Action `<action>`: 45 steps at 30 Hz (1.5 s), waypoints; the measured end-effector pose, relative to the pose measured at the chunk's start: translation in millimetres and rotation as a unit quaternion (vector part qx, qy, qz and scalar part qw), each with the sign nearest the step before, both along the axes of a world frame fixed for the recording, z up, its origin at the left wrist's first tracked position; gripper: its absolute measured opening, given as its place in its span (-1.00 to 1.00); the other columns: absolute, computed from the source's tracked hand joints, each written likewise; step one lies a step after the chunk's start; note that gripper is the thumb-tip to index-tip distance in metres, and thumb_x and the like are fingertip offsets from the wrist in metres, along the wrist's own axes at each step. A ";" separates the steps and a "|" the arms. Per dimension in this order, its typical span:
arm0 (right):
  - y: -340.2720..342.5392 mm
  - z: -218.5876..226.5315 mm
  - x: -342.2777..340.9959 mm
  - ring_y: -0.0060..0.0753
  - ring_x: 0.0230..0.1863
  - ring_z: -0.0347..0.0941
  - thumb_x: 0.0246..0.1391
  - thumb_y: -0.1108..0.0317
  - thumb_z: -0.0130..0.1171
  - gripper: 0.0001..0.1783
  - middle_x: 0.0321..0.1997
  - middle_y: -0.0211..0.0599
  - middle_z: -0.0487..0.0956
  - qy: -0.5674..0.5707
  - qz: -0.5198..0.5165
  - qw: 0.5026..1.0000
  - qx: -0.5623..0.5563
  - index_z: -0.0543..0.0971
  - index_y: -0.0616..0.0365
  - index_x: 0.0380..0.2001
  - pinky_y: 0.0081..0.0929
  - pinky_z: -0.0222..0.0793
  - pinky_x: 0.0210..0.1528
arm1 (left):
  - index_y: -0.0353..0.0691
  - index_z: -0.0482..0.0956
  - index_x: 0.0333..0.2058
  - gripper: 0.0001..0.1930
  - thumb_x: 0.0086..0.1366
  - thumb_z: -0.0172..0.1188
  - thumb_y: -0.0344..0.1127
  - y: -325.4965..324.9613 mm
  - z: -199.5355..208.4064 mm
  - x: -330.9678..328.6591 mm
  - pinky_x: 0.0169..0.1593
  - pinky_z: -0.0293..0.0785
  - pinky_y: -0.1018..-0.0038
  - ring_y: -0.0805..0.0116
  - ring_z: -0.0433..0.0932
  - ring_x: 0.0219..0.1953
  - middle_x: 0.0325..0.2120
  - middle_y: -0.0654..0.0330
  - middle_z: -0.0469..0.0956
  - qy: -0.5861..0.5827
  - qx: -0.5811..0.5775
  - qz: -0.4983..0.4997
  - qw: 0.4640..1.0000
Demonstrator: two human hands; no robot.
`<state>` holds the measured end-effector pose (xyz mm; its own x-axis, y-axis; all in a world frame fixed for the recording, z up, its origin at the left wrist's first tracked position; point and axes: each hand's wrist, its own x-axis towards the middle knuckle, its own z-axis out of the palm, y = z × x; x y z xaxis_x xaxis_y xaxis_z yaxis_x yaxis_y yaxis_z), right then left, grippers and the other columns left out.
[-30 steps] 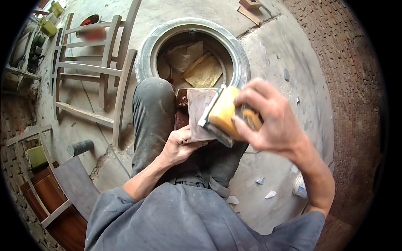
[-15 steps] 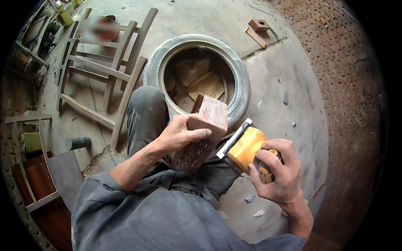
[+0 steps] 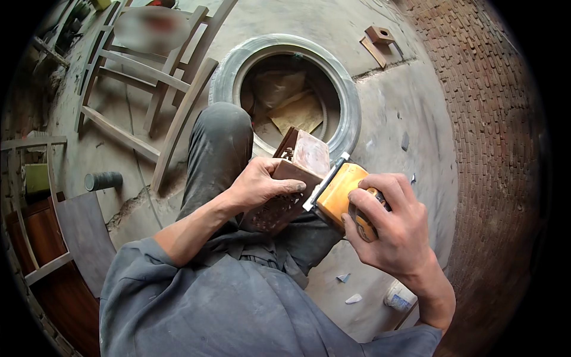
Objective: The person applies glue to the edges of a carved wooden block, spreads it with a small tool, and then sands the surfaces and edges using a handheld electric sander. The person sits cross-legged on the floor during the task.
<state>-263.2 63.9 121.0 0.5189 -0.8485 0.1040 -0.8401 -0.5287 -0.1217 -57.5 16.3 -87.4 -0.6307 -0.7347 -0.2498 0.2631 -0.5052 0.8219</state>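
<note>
My left hand (image 3: 267,185) grips a brown wooden box (image 3: 311,153) over my lap, thumb pressed on its side. The box has a dusty, pale end face and a side with carved openwork, partly covered by my hand. In my right hand (image 3: 392,223) is a yellow power sander (image 3: 342,189), fingers wrapped round its dark rear grip. Its flat pad with pale clamp ends faces the box, tilted along the box's right edge. Whether the pad touches the wood I cannot tell.
Beyond my knee lies a dusty tire (image 3: 350,119) with yellowish sheets (image 3: 300,113) inside it. A wooden frame (image 3: 178,128) stands at left, near a grey cylinder (image 3: 103,181). A small holed wooden box (image 3: 380,34) lies far right; a white tub (image 3: 399,296) stands near my right forearm.
The sander has moved left toward the box, closing the gap between them. The box has shifted slightly right. The view has turned, bringing the white tub into sight.
</note>
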 end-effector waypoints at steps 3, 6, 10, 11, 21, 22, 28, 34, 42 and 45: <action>-11.7 1.0 15.3 -0.23 -0.12 0.55 -0.12 0.40 0.46 -0.66 -0.11 -0.36 0.55 0.012 0.019 1.000 0.014 0.64 0.01 -0.20 -0.38 0.55 -0.41 | -0.35 0.71 0.00 -0.72 0.37 0.42 -0.39 5.8 -7.3 -2.8 -0.04 0.58 0.54 0.62 0.62 -0.18 -0.23 0.33 0.73 0.010 -0.026 -0.017 0.999; -26.4 -2.5 34.6 -0.24 -0.13 0.56 -0.07 0.38 0.42 -0.71 -0.12 -0.35 0.55 0.007 0.059 0.998 0.013 0.63 0.01 -0.21 -0.39 0.58 -0.40 | -0.34 0.70 0.00 -0.73 0.39 0.39 -0.37 6.8 -12.3 -3.3 -0.03 0.54 0.53 0.62 0.57 -0.12 -0.19 0.34 0.69 0.028 -0.072 -0.035 0.996; -33.0 -8.8 46.3 -0.23 -0.13 0.55 -0.15 0.38 0.49 -0.62 -0.09 -0.39 0.55 0.020 0.085 0.996 0.008 0.61 0.01 -0.19 -0.35 0.55 -0.36 | -0.34 0.69 -0.02 -0.76 0.40 0.37 -0.37 6.7 -9.3 0.2 0.00 0.56 0.49 0.60 0.57 -0.06 -0.13 0.32 0.68 0.066 -0.072 -0.039 0.994; -34.4 -10.6 43.2 -0.23 -0.13 0.55 -0.16 0.40 0.49 -0.62 -0.10 -0.39 0.55 0.012 0.087 0.996 -0.011 0.61 0.00 -0.20 -0.35 0.55 -0.37 | -0.34 0.69 -0.02 -0.76 0.40 0.37 -0.37 6.9 -10.0 0.1 0.00 0.56 0.49 0.60 0.58 -0.07 -0.13 0.32 0.68 0.083 -0.049 -0.037 0.995; 4.6 -6.4 -30.8 -0.16 -0.10 0.55 -0.14 0.43 0.49 -0.62 -0.09 -0.34 0.56 0.048 -0.034 0.998 0.028 0.62 0.04 -0.19 -0.30 0.58 -0.32 | -0.36 0.68 0.03 -0.68 0.46 0.35 -0.24 -17.2 -25.4 11.6 0.07 0.57 0.46 0.52 0.63 -0.10 -0.13 0.25 0.71 0.045 0.041 0.041 0.997; 4.7 -7.0 -31.1 -0.16 -0.11 0.55 -0.15 0.44 0.50 -0.61 -0.09 -0.33 0.56 0.038 -0.031 0.999 0.021 0.62 0.04 -0.19 -0.30 0.58 -0.31 | -0.36 0.67 0.04 -0.68 0.47 0.33 -0.23 -19.3 -25.7 8.9 0.07 0.56 0.46 0.52 0.63 -0.09 -0.13 0.25 0.71 0.043 0.049 0.041 0.997; -4.1 -13.1 -26.2 -0.13 -0.11 0.55 -0.17 0.46 0.50 -0.59 -0.09 -0.28 0.57 -0.012 -0.026 1.000 0.003 0.62 0.07 -0.18 -0.31 0.57 -0.25 | -0.34 0.66 0.04 -0.69 0.51 0.29 -0.23 -29.3 -30.1 1.9 0.08 0.56 0.45 0.51 0.62 -0.09 -0.12 0.25 0.69 0.010 0.061 0.043 0.997; -27.6 -26.6 -29.2 -0.09 -0.10 0.55 -0.12 0.46 0.48 -0.62 -0.09 -0.22 0.59 -0.062 -0.013 0.997 0.034 0.61 0.12 -0.17 -0.25 0.57 -0.11 | -0.36 0.65 0.04 -0.71 0.50 0.27 -0.27 -29.1 -24.7 4.7 0.08 0.56 0.45 0.52 0.62 -0.08 -0.11 0.24 0.69 -0.006 0.037 0.015 0.999; -61.8 -26.5 0.2 -0.12 -0.09 0.58 -0.06 0.39 0.44 -0.65 -0.07 -0.25 0.59 -0.037 0.039 0.996 0.067 0.62 0.07 -0.15 -0.26 0.60 -0.08 | -0.37 0.62 0.12 -0.68 0.50 0.27 -0.32 -15.2 -27.5 0.8 0.11 0.54 0.46 0.53 0.62 -0.06 -0.07 0.26 0.69 0.019 0.002 -0.018 1.000; -60.4 -31.1 2.2 -0.20 -0.09 0.58 -0.06 0.37 0.45 -0.66 -0.07 -0.32 0.57 -0.014 0.069 0.997 0.021 0.62 0.03 -0.16 -0.31 0.62 -0.25 | -0.36 0.61 0.14 -0.67 0.53 0.24 -0.29 -16.7 -26.9 -1.0 0.13 0.53 0.47 0.54 0.61 -0.01 -0.04 0.25 0.68 0.015 -0.003 -0.018 1.000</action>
<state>-261.0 3.5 89.9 0.6290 -0.7727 0.0855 -0.7553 -0.6335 -0.1679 -58.5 -0.4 -114.3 -0.6642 -0.7128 -0.2252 0.2701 -0.5098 0.8168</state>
